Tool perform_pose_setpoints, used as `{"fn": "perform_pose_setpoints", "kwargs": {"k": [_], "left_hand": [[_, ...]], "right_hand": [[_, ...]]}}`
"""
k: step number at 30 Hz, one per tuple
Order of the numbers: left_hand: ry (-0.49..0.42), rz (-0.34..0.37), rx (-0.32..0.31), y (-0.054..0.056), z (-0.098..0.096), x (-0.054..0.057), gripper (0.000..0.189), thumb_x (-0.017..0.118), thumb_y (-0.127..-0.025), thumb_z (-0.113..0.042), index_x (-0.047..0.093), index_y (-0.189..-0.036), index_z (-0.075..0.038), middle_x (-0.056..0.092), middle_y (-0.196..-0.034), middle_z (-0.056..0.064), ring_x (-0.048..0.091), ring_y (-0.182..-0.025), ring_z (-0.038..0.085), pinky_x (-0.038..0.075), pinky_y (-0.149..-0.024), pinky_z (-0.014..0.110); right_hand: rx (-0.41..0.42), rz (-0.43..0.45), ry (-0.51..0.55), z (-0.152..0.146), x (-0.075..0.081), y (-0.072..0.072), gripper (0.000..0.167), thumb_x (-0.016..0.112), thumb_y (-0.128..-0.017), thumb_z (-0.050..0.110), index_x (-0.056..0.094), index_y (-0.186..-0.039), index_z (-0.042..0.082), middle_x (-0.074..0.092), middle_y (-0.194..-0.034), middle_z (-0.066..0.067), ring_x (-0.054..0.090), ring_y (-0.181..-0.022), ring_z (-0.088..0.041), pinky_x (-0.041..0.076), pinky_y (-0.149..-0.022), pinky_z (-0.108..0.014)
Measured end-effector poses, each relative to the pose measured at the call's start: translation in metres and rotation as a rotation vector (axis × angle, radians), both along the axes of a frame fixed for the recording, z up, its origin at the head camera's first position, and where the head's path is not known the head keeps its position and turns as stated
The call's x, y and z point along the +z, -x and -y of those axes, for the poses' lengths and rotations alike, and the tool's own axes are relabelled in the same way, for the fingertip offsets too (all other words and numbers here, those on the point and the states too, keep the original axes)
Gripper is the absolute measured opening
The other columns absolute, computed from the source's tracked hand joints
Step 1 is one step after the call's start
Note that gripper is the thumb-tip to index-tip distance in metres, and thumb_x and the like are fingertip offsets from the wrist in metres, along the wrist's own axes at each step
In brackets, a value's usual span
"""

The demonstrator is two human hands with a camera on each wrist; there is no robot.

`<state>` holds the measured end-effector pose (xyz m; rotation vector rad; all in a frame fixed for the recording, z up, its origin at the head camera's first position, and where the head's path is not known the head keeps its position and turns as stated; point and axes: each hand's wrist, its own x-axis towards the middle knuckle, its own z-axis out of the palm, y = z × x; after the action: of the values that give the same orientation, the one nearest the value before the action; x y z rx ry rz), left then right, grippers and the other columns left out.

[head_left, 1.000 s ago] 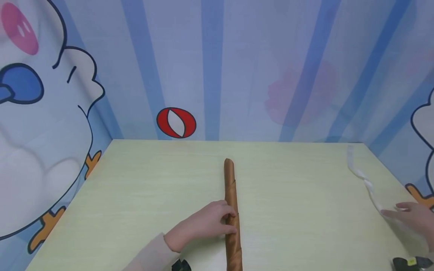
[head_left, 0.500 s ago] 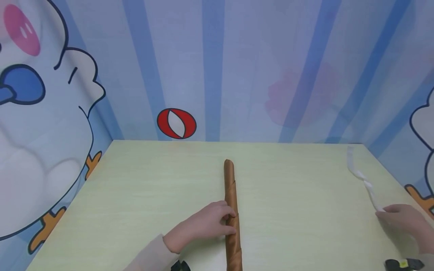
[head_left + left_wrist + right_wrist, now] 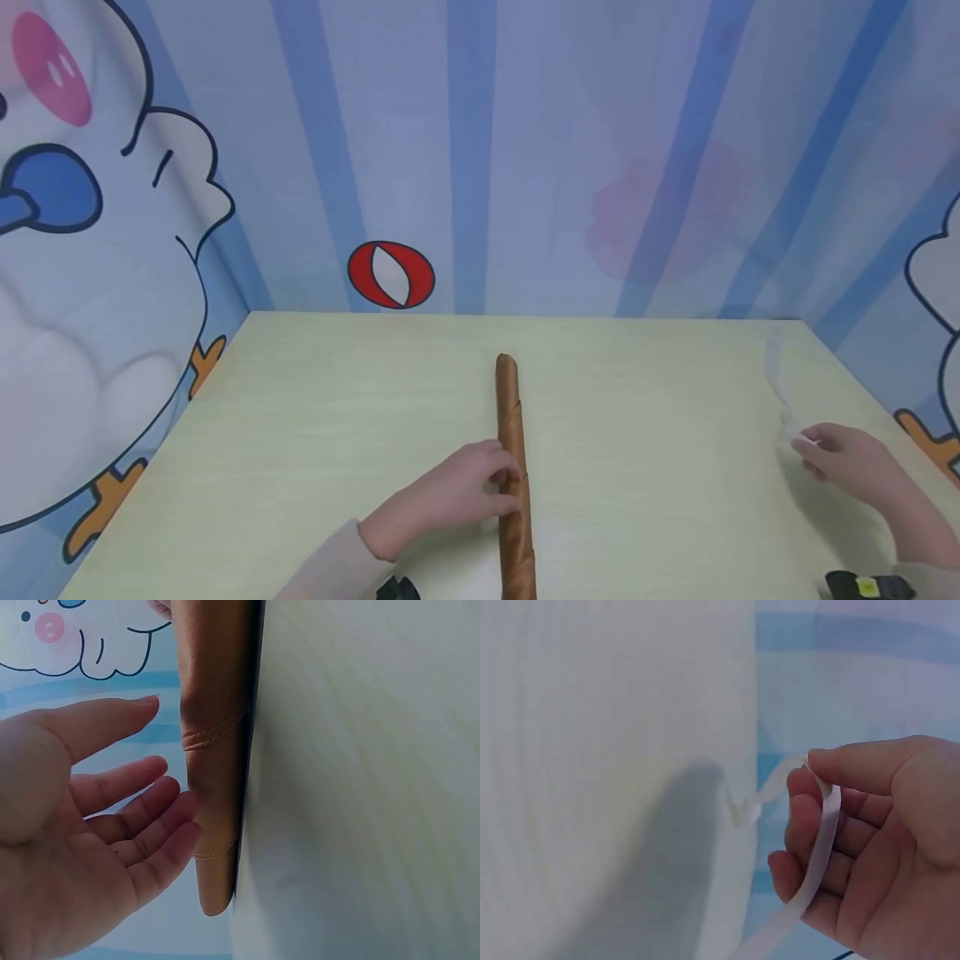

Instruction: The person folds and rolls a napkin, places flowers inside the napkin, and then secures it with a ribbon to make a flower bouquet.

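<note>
A long brown leather-like rod (image 3: 512,425) with slanted stitched seams lies lengthwise at the table's middle. My left hand (image 3: 457,492) rests its fingertips at the rod's left side, thumb and fingers apart and loosely bent. In the left wrist view, the left hand's fingers (image 3: 146,847) just overlap the rod (image 3: 214,772) and do not wrap round it. Over at the right, my right hand (image 3: 855,467) pinches a thin white ribbon (image 3: 777,385) between thumb and forefinger. The right wrist view shows the ribbon (image 3: 821,859) looping down across the palm.
The pale table (image 3: 337,392) meets a blue striped backdrop (image 3: 540,167) along its far edge. Printed cartoon animals (image 3: 97,292) cover the side walls. A dark wrist device (image 3: 870,586) sits on the right wrist; another dark piece (image 3: 399,588) is under the left sleeve.
My right hand has closed its fingertips on the white ribbon and moved left and slightly up with it, drawing the near part along. The left hand and rod have stayed put.
</note>
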<state>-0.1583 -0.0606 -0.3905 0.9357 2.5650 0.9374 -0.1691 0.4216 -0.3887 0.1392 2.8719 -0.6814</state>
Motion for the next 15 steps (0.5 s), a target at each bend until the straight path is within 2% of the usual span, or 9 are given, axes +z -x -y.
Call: {"fn": "perform_pose_setpoints", "kwargs": {"k": [3, 6, 11, 15], "left_hand": [[-0.032, -0.01, -0.007, 0.0, 0.001, 0.001, 0.018, 0.069, -0.087, -0.02, 0.067, -0.101, -0.008, 0.056, -0.089, -0.003, 0.051, -0.083, 0.014, 0.043, -0.073, 0.021], [-0.073, -0.003, -0.011, 0.001, 0.001, 0.002, 0.02, 0.067, -0.088, -0.019, 0.066, -0.104, -0.007, 0.059, -0.093, -0.002, 0.054, -0.088, 0.013, 0.045, -0.078, 0.022], [-0.14, 0.054, -0.018, 0.002, 0.0, 0.003, 0.029, 0.066, -0.091, -0.022, 0.064, -0.115, -0.005, 0.062, -0.097, 0.0, 0.056, -0.092, 0.015, 0.048, -0.08, 0.027], [-0.201, 0.073, -0.032, 0.001, -0.001, 0.005, 0.031, 0.065, -0.091, -0.022, 0.063, -0.117, -0.005, 0.062, -0.097, -0.001, 0.056, -0.091, 0.016, 0.049, -0.08, 0.029]], "right_hand": [[0.066, -0.032, 0.01, 0.017, 0.012, -0.001, 0.058, 0.04, -0.102, 0.04, 0.051, -0.121, -0.014, 0.066, -0.09, -0.009, 0.059, -0.079, -0.021, 0.045, -0.063, -0.035], [0.12, -0.082, 0.016, 0.037, 0.022, -0.004, 0.055, 0.041, -0.102, 0.039, 0.054, -0.123, -0.01, 0.066, -0.095, -0.011, 0.059, -0.083, -0.022, 0.044, -0.063, -0.036], [0.194, -0.143, 0.1, 0.073, 0.037, -0.01, 0.045, 0.046, -0.101, 0.035, 0.06, -0.12, -0.004, 0.065, -0.099, -0.011, 0.059, -0.084, -0.02, 0.046, -0.067, -0.037], [0.252, -0.164, 0.166, 0.098, 0.05, -0.014, 0.037, 0.049, -0.101, 0.033, 0.064, -0.115, 0.003, 0.064, -0.095, -0.006, 0.059, -0.082, -0.014, 0.047, -0.067, -0.035]]}}
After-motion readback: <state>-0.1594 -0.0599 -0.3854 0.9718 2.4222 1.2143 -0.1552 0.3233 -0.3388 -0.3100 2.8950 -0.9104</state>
